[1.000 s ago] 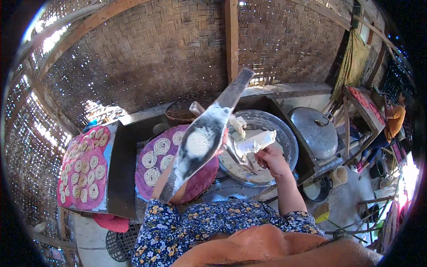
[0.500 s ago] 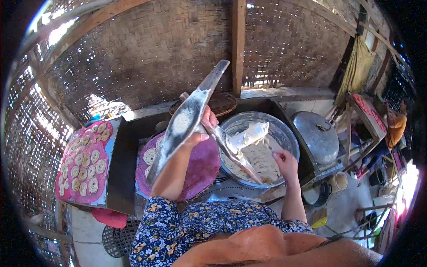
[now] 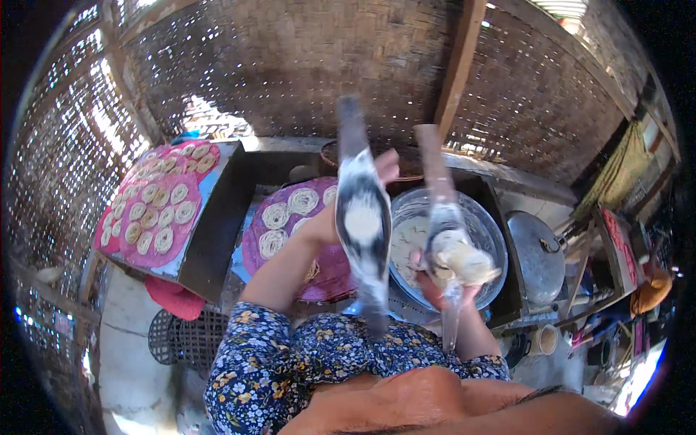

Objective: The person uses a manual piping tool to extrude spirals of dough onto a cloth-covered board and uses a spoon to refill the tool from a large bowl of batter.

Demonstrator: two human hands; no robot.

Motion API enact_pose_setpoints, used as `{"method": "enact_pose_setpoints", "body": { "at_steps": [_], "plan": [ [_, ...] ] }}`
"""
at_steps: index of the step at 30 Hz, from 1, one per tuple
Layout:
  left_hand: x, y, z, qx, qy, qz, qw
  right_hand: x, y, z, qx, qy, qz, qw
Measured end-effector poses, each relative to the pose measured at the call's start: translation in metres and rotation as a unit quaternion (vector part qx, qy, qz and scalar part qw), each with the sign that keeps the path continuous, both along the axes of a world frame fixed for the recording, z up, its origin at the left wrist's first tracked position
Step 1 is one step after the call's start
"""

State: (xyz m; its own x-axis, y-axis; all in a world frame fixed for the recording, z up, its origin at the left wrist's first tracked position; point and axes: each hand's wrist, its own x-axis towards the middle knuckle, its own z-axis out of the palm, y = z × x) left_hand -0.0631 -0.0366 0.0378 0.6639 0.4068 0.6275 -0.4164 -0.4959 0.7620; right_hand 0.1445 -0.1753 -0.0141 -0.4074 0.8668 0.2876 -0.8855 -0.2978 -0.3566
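My left hand [image 3: 388, 165] is closed round a long dark wooden press piece [image 3: 362, 223], wide in the middle and narrowing to both ends, with a floury round patch at its centre. The piece hides most of the hand. My right hand [image 3: 470, 296] grips the second wooden press piece [image 3: 436, 163], upright over the basin; its short cylinder [image 3: 467, 262] is coated in pale dough. Both pieces are smeared by motion and stand apart. Beneath the right one is a wide metal basin [image 3: 487, 221] holding pale dough [image 3: 407, 245]. A round purple tray [image 3: 330, 272] with coiled noodle rounds [image 3: 275, 216] lies behind my left forearm.
At the left, a pink sheet [image 3: 148, 259] bears several coiled rounds. A large lidded metal pot [image 3: 536, 254] stands right of the basin. Behind runs a woven wall [image 3: 290, 72] with a wooden post [image 3: 462, 61]. Another person [image 3: 651, 292] is at the far right.
My left hand held both press pieces; now my right hand has left the dough and grips the second one. The pieces have moved apart and turned more upright. The view has swung left.
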Motion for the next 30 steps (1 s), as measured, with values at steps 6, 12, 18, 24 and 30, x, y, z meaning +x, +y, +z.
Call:
{"method": "enact_pose_setpoints", "body": {
  "at_steps": [6,12,18,24,30],
  "plan": [
    [-0.035,-0.028,-0.012,-0.063,0.104,0.065,0.990,-0.015,0.008,0.076,0.111,-0.423,-0.314,0.843],
    [-0.037,-0.022,-0.020,0.162,0.226,0.287,0.917,-0.021,0.018,0.076,0.413,-0.644,-0.429,0.481],
    [-0.028,-0.012,-0.025,0.257,0.190,0.311,0.895,-0.042,0.014,0.090,0.511,-0.646,-0.456,0.336],
    [-0.027,-0.013,-0.019,0.251,0.199,0.336,0.886,-0.047,0.027,0.072,0.459,-0.691,-0.426,0.361],
    [-0.035,0.020,-0.029,0.126,0.128,0.240,0.954,-0.009,0.063,0.044,0.154,-0.531,-0.057,0.831]
  ]
}}
